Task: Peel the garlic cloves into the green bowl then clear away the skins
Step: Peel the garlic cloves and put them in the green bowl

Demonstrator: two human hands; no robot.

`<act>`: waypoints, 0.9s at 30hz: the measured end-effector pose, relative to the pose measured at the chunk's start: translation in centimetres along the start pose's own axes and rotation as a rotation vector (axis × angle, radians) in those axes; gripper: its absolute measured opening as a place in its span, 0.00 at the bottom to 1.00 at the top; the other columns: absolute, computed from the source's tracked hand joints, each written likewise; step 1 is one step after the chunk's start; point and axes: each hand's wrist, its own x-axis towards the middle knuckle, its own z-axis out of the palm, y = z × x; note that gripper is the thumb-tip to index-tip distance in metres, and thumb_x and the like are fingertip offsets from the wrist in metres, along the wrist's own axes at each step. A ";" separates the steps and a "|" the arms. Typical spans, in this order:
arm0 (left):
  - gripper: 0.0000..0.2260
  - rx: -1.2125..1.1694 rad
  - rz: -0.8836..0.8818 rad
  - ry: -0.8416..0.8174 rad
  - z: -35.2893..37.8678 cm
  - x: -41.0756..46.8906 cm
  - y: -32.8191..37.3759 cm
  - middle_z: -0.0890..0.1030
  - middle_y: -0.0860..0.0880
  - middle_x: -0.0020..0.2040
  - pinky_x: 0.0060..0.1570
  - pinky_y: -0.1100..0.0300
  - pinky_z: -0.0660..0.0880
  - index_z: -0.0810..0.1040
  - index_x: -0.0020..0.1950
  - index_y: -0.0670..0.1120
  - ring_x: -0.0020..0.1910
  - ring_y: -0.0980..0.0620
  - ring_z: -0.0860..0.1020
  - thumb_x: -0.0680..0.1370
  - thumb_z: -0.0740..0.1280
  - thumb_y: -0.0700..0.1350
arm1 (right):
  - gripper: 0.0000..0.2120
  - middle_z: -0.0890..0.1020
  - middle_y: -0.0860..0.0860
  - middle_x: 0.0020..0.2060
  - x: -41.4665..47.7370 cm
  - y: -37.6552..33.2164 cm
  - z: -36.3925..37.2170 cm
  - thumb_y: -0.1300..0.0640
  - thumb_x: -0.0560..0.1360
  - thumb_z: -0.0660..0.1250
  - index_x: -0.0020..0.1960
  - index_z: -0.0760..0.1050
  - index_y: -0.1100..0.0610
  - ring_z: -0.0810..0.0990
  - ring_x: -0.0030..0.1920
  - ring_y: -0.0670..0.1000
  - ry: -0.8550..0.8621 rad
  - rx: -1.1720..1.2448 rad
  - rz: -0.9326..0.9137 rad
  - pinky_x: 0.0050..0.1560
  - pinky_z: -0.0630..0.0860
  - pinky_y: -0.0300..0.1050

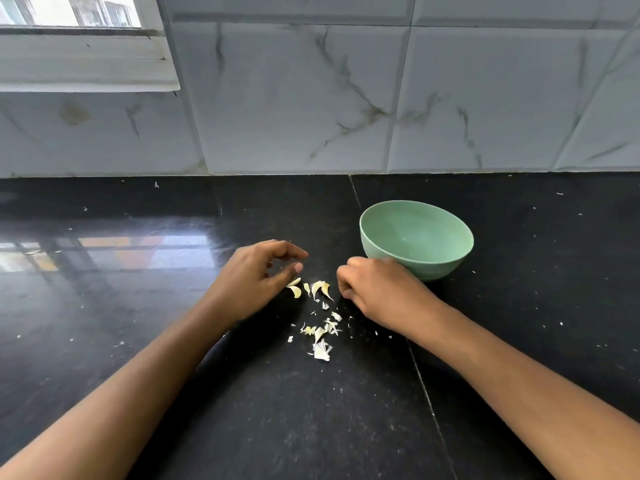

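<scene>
Two bare hands rested over a black counter, garlic skins scattered between them. The left hand was half open, fingers loosely curved and holding nothing, its thumb tip just beside the skins. The right hand had its fingers curled under, any contents hidden, with the green bowl just behind it.

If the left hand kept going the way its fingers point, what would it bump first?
Most likely the right hand, curled just across a narrow gap of counter, with the green bowl behind it. The garlic skins lie just under that line; depth is unclear.
</scene>
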 end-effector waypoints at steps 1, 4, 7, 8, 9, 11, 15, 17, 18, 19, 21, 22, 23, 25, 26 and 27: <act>0.07 0.004 0.015 -0.006 0.2 0.0 -0.2 0.82 0.58 0.49 0.51 0.68 0.72 0.81 0.54 0.53 0.49 0.61 0.78 0.77 0.68 0.46 | 0.06 0.76 0.49 0.45 0.0 0.1 -0.1 0.60 0.76 0.60 0.43 0.69 0.50 0.77 0.43 0.53 -0.003 0.039 0.005 0.42 0.70 0.46; 0.08 0.018 0.048 -0.013 0.4 0.2 -0.6 0.82 0.57 0.50 0.49 0.74 0.70 0.81 0.54 0.54 0.49 0.62 0.77 0.77 0.69 0.46 | 0.07 0.76 0.47 0.36 -0.2 0.2 -1.2 0.60 0.77 0.62 0.42 0.69 0.52 0.75 0.31 0.44 -0.061 0.256 0.064 0.32 0.68 0.34; 0.08 0.041 0.060 0.006 0.2 0.2 -0.9 0.81 0.58 0.51 0.47 0.76 0.68 0.82 0.54 0.54 0.49 0.62 0.77 0.76 0.70 0.45 | 0.06 0.79 0.48 0.33 -0.7 0.3 -2.0 0.65 0.75 0.66 0.43 0.74 0.55 0.79 0.27 0.43 -0.164 0.542 0.103 0.29 0.76 0.35; 0.08 0.043 0.060 0.013 0.1 0.3 -1.0 0.81 0.58 0.51 0.47 0.75 0.68 0.82 0.54 0.54 0.49 0.62 0.77 0.76 0.70 0.45 | 0.06 0.80 0.49 0.34 -0.8 0.4 -2.1 0.67 0.74 0.67 0.44 0.75 0.56 0.81 0.29 0.45 -0.184 0.601 0.101 0.30 0.78 0.38; 0.09 0.044 0.061 0.016 0.1 0.3 -1.1 0.81 0.58 0.51 0.47 0.74 0.68 0.82 0.54 0.54 0.48 0.61 0.77 0.75 0.70 0.45 | 0.07 0.81 0.50 0.35 -0.8 0.5 -2.2 0.67 0.73 0.68 0.44 0.76 0.56 0.82 0.31 0.46 -0.197 0.631 0.099 0.30 0.79 0.40; 0.09 0.042 0.059 0.017 0.1 0.3 -1.3 0.82 0.58 0.51 0.48 0.72 0.70 0.82 0.53 0.55 0.49 0.61 0.77 0.75 0.70 0.44 | 0.07 0.82 0.50 0.37 -0.8 0.6 -2.3 0.67 0.73 0.67 0.45 0.76 0.55 0.83 0.33 0.47 -0.207 0.626 0.092 0.32 0.79 0.40; 0.09 0.031 0.047 0.011 0.2 0.5 -1.7 0.81 0.58 0.52 0.50 0.68 0.71 0.82 0.53 0.55 0.50 0.60 0.77 0.75 0.70 0.43 | 0.09 0.83 0.47 0.42 -1.0 0.9 -2.6 0.64 0.77 0.63 0.51 0.78 0.53 0.83 0.36 0.44 -0.233 0.593 0.068 0.33 0.78 0.38; 0.10 0.030 0.054 0.007 0.2 0.6 -1.9 0.81 0.59 0.52 0.51 0.68 0.72 0.82 0.54 0.56 0.51 0.60 0.77 0.75 0.70 0.44 | 0.07 0.84 0.46 0.41 -1.0 0.7 -2.8 0.63 0.76 0.66 0.49 0.79 0.53 0.83 0.33 0.44 -0.203 0.603 0.063 0.33 0.75 0.34; 0.09 0.028 0.065 -0.004 0.3 0.6 -2.0 0.81 0.60 0.52 0.52 0.66 0.72 0.81 0.54 0.57 0.52 0.60 0.77 0.75 0.70 0.45 | 0.06 0.84 0.46 0.39 -0.9 0.6 -2.8 0.63 0.74 0.68 0.47 0.79 0.54 0.82 0.31 0.44 -0.174 0.602 0.067 0.33 0.74 0.32; 0.09 0.028 0.086 -0.021 0.3 0.6 -2.1 0.80 0.60 0.53 0.53 0.65 0.73 0.81 0.54 0.57 0.54 0.60 0.76 0.75 0.71 0.47 | 0.05 0.84 0.46 0.37 -0.9 0.5 -2.7 0.62 0.72 0.71 0.45 0.79 0.54 0.81 0.29 0.44 -0.144 0.577 0.075 0.33 0.72 0.31; 0.11 0.038 0.162 -0.072 0.2 0.6 -2.2 0.79 0.61 0.56 0.56 0.64 0.71 0.81 0.55 0.57 0.58 0.60 0.74 0.74 0.69 0.54 | 0.05 0.84 0.46 0.35 -0.6 0.1 -2.2 0.57 0.70 0.73 0.44 0.79 0.52 0.79 0.29 0.41 -0.073 0.435 0.098 0.36 0.71 0.32; 0.13 0.051 0.204 -0.102 0.2 0.6 -2.2 0.79 0.62 0.57 0.57 0.67 0.69 0.80 0.56 0.58 0.59 0.62 0.73 0.73 0.67 0.57 | 0.05 0.84 0.45 0.37 -0.5 0.0 -1.8 0.55 0.70 0.73 0.45 0.79 0.51 0.79 0.33 0.40 -0.031 0.350 0.112 0.39 0.71 0.35; 0.15 0.067 0.234 -0.131 0.2 0.5 -2.2 0.78 0.63 0.57 0.58 0.70 0.66 0.80 0.56 0.59 0.59 0.63 0.72 0.72 0.65 0.60 | 0.06 0.83 0.46 0.40 -0.3 -0.1 -1.4 0.53 0.71 0.72 0.47 0.79 0.50 0.79 0.38 0.41 0.009 0.289 0.122 0.43 0.72 0.38; 0.16 0.095 0.253 -0.173 0.3 0.5 -2.1 0.78 0.63 0.58 0.57 0.74 0.63 0.80 0.55 0.60 0.59 0.63 0.71 0.71 0.63 0.62 | 0.06 0.82 0.47 0.45 0.0 -0.4 -0.4 0.52 0.73 0.69 0.50 0.79 0.50 0.78 0.47 0.47 0.054 0.255 0.114 0.48 0.71 0.42; 0.17 0.101 0.249 -0.181 0.5 0.5 -2.2 0.78 0.62 0.58 0.56 0.74 0.63 0.81 0.55 0.60 0.58 0.62 0.71 0.71 0.62 0.63 | 0.07 0.81 0.47 0.46 0.2 -0.6 0.1 0.52 0.74 0.68 0.51 0.79 0.50 0.78 0.48 0.48 0.061 0.255 0.106 0.49 0.71 0.43; 0.17 0.104 0.242 -0.184 0.6 0.5 -2.3 0.78 0.61 0.58 0.55 0.73 0.63 0.81 0.54 0.60 0.58 0.61 0.72 0.71 0.62 0.63 | 0.07 0.81 0.48 0.46 0.4 -0.7 0.5 0.51 0.75 0.67 0.52 0.80 0.49 0.78 0.49 0.49 0.068 0.250 0.102 0.49 0.71 0.43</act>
